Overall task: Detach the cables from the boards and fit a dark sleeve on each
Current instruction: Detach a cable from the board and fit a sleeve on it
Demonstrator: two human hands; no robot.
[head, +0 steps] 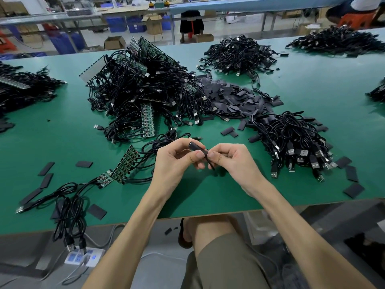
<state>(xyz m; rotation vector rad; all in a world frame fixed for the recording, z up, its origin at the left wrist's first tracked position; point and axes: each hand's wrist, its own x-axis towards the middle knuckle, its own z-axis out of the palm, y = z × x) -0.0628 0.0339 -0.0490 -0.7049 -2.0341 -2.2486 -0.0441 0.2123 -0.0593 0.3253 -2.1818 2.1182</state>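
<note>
Head camera, looking down at a green table (208,197) in a workshop. Just above its near edge, two bare hands meet. The left hand (177,163) pinches a short dark sleeve (196,147) between thumb and curled fingers, with one open end turned up and away. The right hand (231,161) pinches a thin black cable (210,164) at the sleeve's other end, thumb and forefinger close together. A short tail of cable pokes down below the fingers. The thumbs hide whether the cable's end is already inside the sleeve. To the left lies a strip of small green boards (125,165) with cables attached. Behind the hands sits a large tangle of cables and boards (141,90). To its right is a heap of loose sleeves (235,99), and nearer on the right a bundle of cables (291,138) with metal plugs showing. The step in hand appears to be threading the sleeve onto the cable. To do it well, squeeze the flat sleeve by its edges so its mouth opens, hold the cable near its tip so it stays stiff, line the two up straight, and feed with small pushes rather than force.
</note>
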